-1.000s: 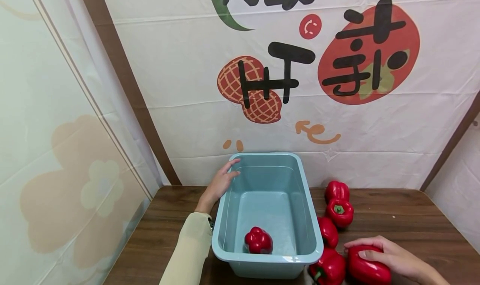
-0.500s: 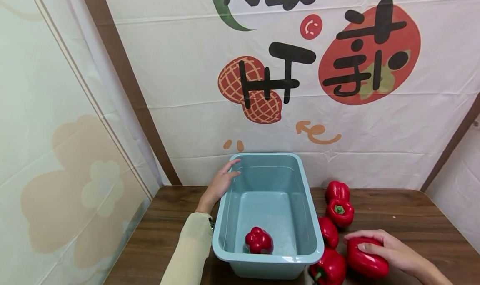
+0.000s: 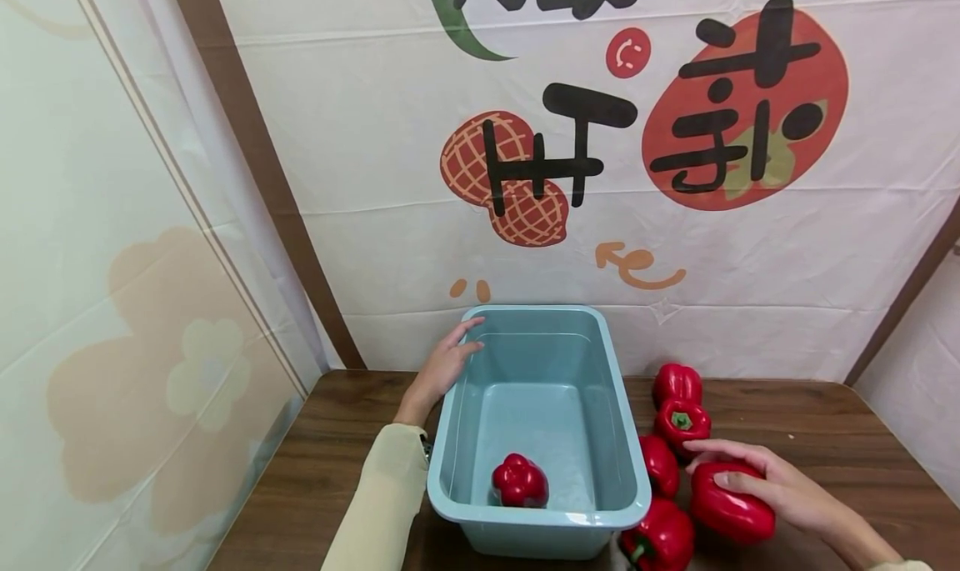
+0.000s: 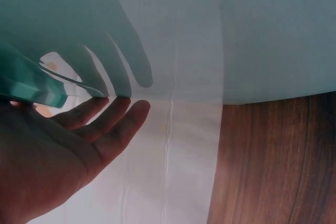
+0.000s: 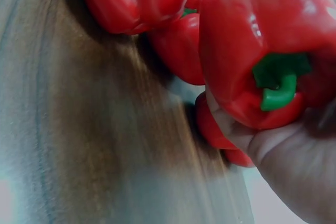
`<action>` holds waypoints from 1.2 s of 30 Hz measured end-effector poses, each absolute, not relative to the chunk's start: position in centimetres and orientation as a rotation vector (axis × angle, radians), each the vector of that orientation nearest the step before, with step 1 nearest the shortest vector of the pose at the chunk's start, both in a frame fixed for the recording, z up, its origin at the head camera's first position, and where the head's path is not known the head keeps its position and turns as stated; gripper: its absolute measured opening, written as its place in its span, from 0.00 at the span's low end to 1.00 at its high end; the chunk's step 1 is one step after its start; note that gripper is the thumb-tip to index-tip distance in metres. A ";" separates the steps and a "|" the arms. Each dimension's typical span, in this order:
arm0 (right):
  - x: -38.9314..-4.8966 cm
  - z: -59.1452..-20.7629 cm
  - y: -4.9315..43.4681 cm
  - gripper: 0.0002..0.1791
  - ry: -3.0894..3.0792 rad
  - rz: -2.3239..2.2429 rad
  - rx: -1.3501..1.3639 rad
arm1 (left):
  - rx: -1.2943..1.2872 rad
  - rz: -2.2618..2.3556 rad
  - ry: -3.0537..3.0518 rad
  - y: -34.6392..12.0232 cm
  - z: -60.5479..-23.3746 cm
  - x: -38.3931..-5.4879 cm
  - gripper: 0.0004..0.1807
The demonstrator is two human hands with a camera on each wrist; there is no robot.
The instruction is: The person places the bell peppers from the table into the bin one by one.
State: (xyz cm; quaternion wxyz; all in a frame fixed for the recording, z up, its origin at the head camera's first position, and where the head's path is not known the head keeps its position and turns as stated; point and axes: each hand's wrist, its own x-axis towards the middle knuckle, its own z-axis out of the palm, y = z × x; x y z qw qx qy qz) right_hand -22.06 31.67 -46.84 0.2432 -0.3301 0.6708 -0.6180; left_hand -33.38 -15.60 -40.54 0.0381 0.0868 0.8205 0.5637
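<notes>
In the head view my left hand [image 3: 442, 371] holds the left rim of a light blue plastic bin [image 3: 632, 471], with digits over the edge. In the left wrist view, other fingertips of this hand touch the bin's outer wall [image 4: 273, 40]. My right hand [image 3: 798, 496] grips a red bell pepper [image 3: 731, 508], thumb on top, to the right of the bin. The right wrist view shows its green stem [image 5: 281, 95] and the pepper raised off the table. One red bell pepper [image 3: 519, 481] lies inside the bin at the near end.
Several other red bell peppers stand along the bin's right side, one [image 3: 660, 538] nearest me and one [image 3: 677, 383] at the back. Everything stands on a brown wooden table [image 3: 810, 429]. A printed white cloth [image 3: 390, 137] hangs behind it.
My right hand has lifted the pepper slightly, moving it up and a little left in the head view. The left hand keeps its place on the bin.
</notes>
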 end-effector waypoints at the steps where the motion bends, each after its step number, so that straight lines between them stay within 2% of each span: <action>1: -22.1 -46.7 31.6 0.29 1.841 -1.694 -0.907 | 0.273 1.732 2.517 -15.6 -40.6 -33.4 0.27; 17: -22.8 -45.3 30.8 0.30 1.916 -1.697 -0.974 | 0.270 1.734 2.524 -15.5 -40.4 -33.3 0.27; 29: -22.6 -44.5 30.3 0.30 2.003 -1.649 -0.870 | 0.277 1.732 2.530 -15.5 -40.5 -33.2 0.28; 36: -23.1 -44.4 30.1 0.30 2.016 -1.655 -0.938 | 0.271 1.733 2.532 -15.5 -40.6 -33.3 0.28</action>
